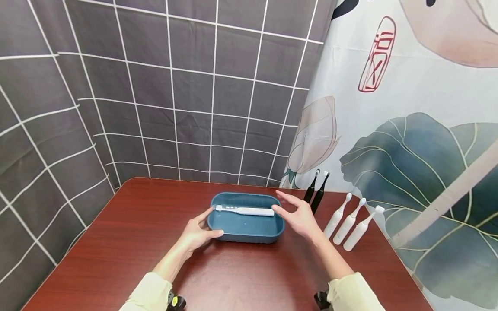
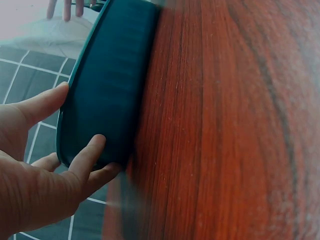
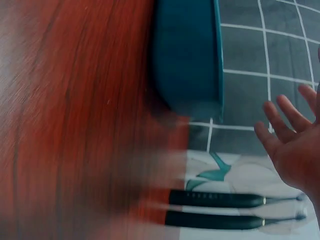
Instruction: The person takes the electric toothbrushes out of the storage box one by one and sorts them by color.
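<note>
A blue plastic basket [image 1: 245,237] stands on the table, with one white electric toothbrush [image 1: 254,211] lying lengthwise inside. My left hand [image 1: 196,233] holds the basket's left end; in the left wrist view its thumb is at the rim and its fingers [image 2: 90,155] lie around the outer wall. At the right end, my right hand [image 1: 299,216] hovers with spread, relaxed fingers. In the head view its thumb tip overlaps the basket's rim near the toothbrush's handle end. The right wrist view shows that hand [image 3: 300,145] apart from the basket, with nothing in it.
Two black electric toothbrushes [image 1: 318,196] stand upright at the table's back right. Several white electric toothbrushes [image 1: 344,229] stand in a row nearer, beside my right forearm. A grey checked curtain [image 1: 194,95] hangs behind the reddish-brown table [image 1: 128,224]; a printed curtain [image 1: 420,172] hangs at right.
</note>
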A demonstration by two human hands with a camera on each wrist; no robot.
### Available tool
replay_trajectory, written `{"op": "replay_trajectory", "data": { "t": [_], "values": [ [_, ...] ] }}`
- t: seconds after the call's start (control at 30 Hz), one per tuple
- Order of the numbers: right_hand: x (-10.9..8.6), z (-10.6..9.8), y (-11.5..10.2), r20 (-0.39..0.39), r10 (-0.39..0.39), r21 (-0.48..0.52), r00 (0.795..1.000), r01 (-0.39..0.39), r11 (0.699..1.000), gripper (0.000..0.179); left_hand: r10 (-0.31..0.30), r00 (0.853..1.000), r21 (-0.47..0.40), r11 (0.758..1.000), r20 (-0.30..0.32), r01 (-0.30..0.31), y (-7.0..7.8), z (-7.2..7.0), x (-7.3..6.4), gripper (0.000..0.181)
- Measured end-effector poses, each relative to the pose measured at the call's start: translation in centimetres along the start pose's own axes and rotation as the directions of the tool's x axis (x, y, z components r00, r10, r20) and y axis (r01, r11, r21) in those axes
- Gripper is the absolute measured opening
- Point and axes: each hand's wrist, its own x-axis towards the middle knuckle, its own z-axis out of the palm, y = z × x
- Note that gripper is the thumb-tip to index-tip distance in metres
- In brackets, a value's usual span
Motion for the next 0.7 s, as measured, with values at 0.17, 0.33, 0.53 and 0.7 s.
{"op": "replay_trajectory", "data": {
  "t": [0.17, 0.33, 0.53, 0.7],
  "values": [
    [1.3, 1.9, -0.1, 0.063, 0.012, -0.023, 0.998, -0.01, 1.0, 0.059, 0.008, 1.0, 0.044, 0.999, -0.003, -0.008, 0.0, 0.0, 0.0, 0.089],
    [2.2, 3.3, 0.1, 0.092, 0.03, -0.039, 0.995, -0.026, 0.999, 0.058, 0.009, 1.0, 0.051, 0.999, -0.004, -0.009, 0.2, -0.1, -0.2, 0.089],
    [2.9, 4.6, 0.5, 0.095, 0.045, -0.035, 0.994, -0.041, 0.999, 0.056, 0.012, 1.0, 0.039, 0.999, -0.009, -0.012, 0.1, 0.0, -0.2, 0.088],
    [3.3, 5.6, 0.7, 0.133, 0.062, -0.039, 0.989, -0.057, 0.998, 0.058, 0.013, 1.0, 0.027, 1.0, -0.006, -0.013, 0.1, 0.0, -0.2, 0.088]
  ]
}}
